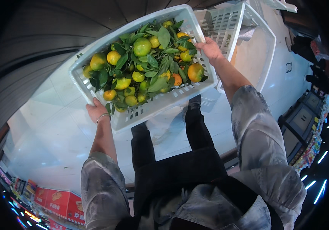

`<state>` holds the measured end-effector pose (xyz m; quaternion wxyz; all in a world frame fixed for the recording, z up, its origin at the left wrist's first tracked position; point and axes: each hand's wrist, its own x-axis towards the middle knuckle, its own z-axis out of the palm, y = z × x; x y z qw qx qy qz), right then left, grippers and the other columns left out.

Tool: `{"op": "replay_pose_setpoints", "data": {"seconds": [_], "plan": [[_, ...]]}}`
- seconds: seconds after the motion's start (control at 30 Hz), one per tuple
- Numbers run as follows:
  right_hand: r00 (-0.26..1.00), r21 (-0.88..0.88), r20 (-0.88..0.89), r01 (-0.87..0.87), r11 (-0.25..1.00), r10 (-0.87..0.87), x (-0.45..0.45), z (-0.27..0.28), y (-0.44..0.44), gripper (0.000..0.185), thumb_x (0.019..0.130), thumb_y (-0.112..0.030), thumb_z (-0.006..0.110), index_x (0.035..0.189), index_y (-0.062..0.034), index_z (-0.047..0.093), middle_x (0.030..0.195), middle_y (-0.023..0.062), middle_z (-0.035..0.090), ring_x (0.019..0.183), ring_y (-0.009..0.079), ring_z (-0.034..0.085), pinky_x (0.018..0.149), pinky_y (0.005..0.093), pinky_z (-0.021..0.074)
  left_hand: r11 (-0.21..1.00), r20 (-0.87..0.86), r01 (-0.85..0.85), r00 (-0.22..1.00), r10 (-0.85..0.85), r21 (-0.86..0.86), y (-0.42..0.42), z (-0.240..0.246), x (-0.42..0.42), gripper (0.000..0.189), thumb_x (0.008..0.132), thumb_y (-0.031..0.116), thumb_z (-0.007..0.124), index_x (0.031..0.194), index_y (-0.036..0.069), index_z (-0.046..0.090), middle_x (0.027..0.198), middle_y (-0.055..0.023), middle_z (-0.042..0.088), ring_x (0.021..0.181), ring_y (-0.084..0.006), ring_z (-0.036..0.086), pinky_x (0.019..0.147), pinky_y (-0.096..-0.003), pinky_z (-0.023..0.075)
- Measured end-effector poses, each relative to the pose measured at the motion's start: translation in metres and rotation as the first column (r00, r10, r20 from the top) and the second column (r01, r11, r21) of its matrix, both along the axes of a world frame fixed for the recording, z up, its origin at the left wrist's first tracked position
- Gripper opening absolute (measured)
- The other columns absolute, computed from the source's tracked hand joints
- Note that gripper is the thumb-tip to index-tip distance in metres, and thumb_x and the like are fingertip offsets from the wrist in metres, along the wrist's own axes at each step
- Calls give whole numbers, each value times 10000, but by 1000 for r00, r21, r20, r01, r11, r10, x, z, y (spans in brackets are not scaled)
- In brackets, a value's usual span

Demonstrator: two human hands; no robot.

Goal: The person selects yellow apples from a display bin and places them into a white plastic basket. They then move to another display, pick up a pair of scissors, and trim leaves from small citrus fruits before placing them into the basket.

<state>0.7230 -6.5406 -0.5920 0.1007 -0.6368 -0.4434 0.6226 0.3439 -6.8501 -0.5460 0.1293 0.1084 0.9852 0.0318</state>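
Observation:
A white slotted plastic crate (164, 102) is held up before me, tilted, its left end lower in the picture. Green and orange citrus fruits (142, 47) with leafy stems (164, 36) lie inside it. My left hand (97, 110), with a bracelet at the wrist, grips the crate's left end. Around the rim at the right end closes my right hand (210, 50). Some fingers of both hands are hidden by the crate walls.
More white crates (271, 54) stand on the pale tiled floor (58, 129) at the upper right. A dark panelled surface (38, 34) runs along the upper left. Red printed display panels (56, 202) are at the lower left, shelving with packaged goods (311, 146) at the right.

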Motion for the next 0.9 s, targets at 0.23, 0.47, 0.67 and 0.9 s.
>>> {"op": "replay_pose_setpoints", "data": {"seconds": [0.23, 0.47, 0.67, 0.9], "plan": [[995, -121, 98, 9, 993, 3, -8, 19, 1, 129, 777, -132, 669, 788, -6, 644, 603, 58, 562, 537, 155, 511, 548, 322, 416, 991, -105, 69, 991, -81, -112, -6, -10, -3, 439, 927, 464, 544, 1005, 34, 503, 832, -219, 659, 800, -432, 632, 667, -514, 496], [983, -338, -155, 45, 940, -102, 1, 105, -105, 172, 764, -144, 718, 817, -18, 612, 598, 38, 550, 501, 148, 523, 520, 293, 445, 963, 268, 9, 960, -85, 270, -54, -40, -99, 301, 944, 288, 606, 1044, 10, 549, 799, -134, 651, 675, -237, 625, 631, -382, 509], [944, -418, -15, 293, 860, -329, -9, 115, -163, 176, 765, -66, 649, 902, 3, 563, 634, 41, 514, 506, 146, 474, 475, 294, 386, 931, 621, -197, 783, -38, 306, -44, -33, -144, 157, 915, 171, 616, 970, 24, 599, 665, -42, 597, 594, -145, 571, 571, -285, 452], [930, -463, 25, 337, 820, -367, -2, 108, -156, 223, 765, -84, 639, 966, -9, 575, 720, 45, 535, 564, 131, 466, 512, 285, 393, 957, 638, -215, 769, 44, 193, -44, -20, -130, 164, 905, 181, 618, 959, 37, 563, 665, -46, 565, 565, -163, 553, 569, -312, 481]]}}
